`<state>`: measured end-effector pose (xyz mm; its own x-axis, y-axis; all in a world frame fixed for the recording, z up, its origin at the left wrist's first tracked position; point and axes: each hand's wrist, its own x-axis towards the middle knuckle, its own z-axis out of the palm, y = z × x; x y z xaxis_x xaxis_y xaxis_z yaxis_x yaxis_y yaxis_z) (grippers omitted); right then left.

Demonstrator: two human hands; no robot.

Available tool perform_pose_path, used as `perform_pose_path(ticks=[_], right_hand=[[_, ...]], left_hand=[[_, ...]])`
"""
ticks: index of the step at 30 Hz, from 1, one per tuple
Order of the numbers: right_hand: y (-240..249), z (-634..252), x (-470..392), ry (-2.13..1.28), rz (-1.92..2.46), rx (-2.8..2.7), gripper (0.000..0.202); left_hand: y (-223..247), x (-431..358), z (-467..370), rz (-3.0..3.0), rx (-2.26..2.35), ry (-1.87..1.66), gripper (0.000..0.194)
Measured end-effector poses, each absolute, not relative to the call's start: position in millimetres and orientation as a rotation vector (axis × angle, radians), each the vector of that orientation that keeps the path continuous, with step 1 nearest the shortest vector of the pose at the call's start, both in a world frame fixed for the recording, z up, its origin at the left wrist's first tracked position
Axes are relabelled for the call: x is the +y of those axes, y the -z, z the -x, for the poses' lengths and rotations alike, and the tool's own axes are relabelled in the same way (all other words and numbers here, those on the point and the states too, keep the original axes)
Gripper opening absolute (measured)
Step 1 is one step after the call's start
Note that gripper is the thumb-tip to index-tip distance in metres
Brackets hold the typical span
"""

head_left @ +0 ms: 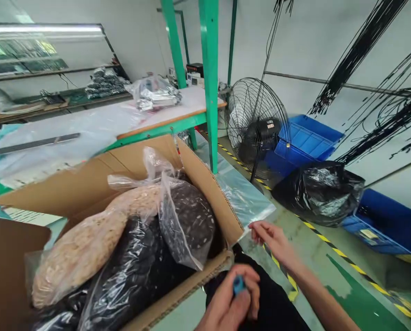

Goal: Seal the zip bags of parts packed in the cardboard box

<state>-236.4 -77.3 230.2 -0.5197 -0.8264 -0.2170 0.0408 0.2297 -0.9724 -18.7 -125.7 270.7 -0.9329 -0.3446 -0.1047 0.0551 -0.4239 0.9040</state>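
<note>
A cardboard box (205,197) stands open in front of me. It is filled with clear plastic bags: beige small parts in one bag (84,248), black contents in another bag (132,266), and dark pieces in a third bag (188,216). By the box's near right corner, my left hand (231,299) is closed around a small blue object (239,285) with a round end, its kind unclear. Further right, my right hand (272,239) has its fingers pinched together beside the flap corner. Whatever lies between those fingertips is too small to make out.
Behind the box is a green-framed table (194,103) with a bagged silver bundle (157,94). Clear plastic sheeting (243,188) lies on the floor. To the right stand a floor fan (257,124), a black bag (319,193) and blue bins (381,225), with hanging black cables (357,55).
</note>
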Motion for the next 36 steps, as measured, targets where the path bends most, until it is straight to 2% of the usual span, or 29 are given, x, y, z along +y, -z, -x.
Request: perform_pose_path(ticks=[4,9,14,17,20,26,32,36], right_hand=[[-190.2,222.8,-47.2,1.469,0.524,1.604,0.053],[-184.9,261.4,-16.0,1.452,0.364,1.423,0.059],[-200.1,331.5,7.0,1.367,0.547,1.182,0.042],[-207.1,367.4,12.8,1.317,0.226,0.885,0.033],[-205.8,390.9,8.6,1.195,-0.013,0.623,0.037],[-197.4,403.9,-33.3,1.121,0.329,0.885,0.059],[-182.2,403.0,-92.7,0.959,0.662,1.131,0.058],[-169.5,403.2,-125.3,0.835,0.711,1.142,0.057]], left_hand=[[-248.0,-111.4,86.9,-0.358,-1.024,2.471,0.028],[-234.5,-108.7,168.9,-0.647,-0.773,2.463,0.027],[-228.8,-95.4,229.0,-0.765,-1.0,2.436,0.034],[-237.1,-92.7,246.9,-0.788,-1.288,2.311,0.035],[-245.2,-98.7,256.7,-0.909,-1.427,2.174,0.03],[-237.0,-123.8,260.7,-1.303,-1.24,1.802,0.037],[-202.1,-160.4,259.0,-1.231,-1.141,1.901,0.043],[-178.7,-176.6,254.9,-1.239,-1.119,1.876,0.06]])
